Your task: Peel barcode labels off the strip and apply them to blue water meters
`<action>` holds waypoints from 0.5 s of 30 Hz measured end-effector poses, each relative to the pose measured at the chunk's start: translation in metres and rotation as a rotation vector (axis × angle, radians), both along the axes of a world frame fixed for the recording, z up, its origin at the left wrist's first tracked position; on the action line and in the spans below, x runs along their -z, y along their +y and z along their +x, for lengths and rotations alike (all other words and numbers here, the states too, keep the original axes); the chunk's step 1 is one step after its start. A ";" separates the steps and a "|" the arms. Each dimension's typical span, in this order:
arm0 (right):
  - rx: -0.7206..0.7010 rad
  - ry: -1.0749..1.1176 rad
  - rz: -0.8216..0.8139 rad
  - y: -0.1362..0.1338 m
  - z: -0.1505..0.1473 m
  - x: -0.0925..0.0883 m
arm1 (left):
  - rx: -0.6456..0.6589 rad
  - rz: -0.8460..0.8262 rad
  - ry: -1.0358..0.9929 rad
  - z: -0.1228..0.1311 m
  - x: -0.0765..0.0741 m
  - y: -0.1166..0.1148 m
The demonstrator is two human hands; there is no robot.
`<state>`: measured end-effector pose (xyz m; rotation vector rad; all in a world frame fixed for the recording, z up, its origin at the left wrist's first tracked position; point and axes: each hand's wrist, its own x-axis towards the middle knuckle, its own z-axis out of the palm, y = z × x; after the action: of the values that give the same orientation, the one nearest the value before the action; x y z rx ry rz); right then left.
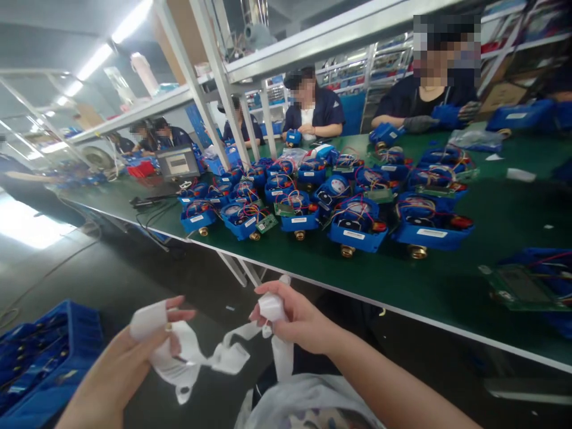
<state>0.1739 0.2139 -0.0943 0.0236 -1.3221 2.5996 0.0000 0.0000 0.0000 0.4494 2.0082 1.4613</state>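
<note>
A long white strip (230, 356), crumpled and looking like paper or label backing, runs between my two hands below the table's front edge. My left hand (127, 357) grips one end, with loops of the strip wound over its fingers and a loose bunch hanging beneath. In my right hand (308, 319) a white wad of the strip is pinched between thumb and fingers, and a tail hangs down from it. Beyond the hands, several blue meter housings (357, 235) with coloured wires, green circuit boards and brass fittings stand in rows on the green table (313, 262).
At lower left stands a blue crate (83, 316) holding blue parts. Black cables (154, 223) trail over the table edge. A large circuit board (522, 289) lies on a blue housing at right. Across the table, co-workers (313, 113) sit below a metal shelf frame.
</note>
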 end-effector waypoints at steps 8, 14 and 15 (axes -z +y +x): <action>0.030 -0.006 -0.300 0.017 0.010 -0.017 | 0.331 0.206 -0.206 0.058 0.051 0.080; 0.118 -0.035 -0.300 0.023 0.015 -0.030 | 0.341 0.275 -0.171 0.071 0.055 0.100; 0.116 -0.034 -0.297 0.024 0.015 -0.031 | 0.336 0.280 -0.176 0.072 0.055 0.101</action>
<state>0.1894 0.2374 -0.0633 -0.1426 -0.9053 2.6770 0.0717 0.1010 -0.0554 0.7115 1.5119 1.5111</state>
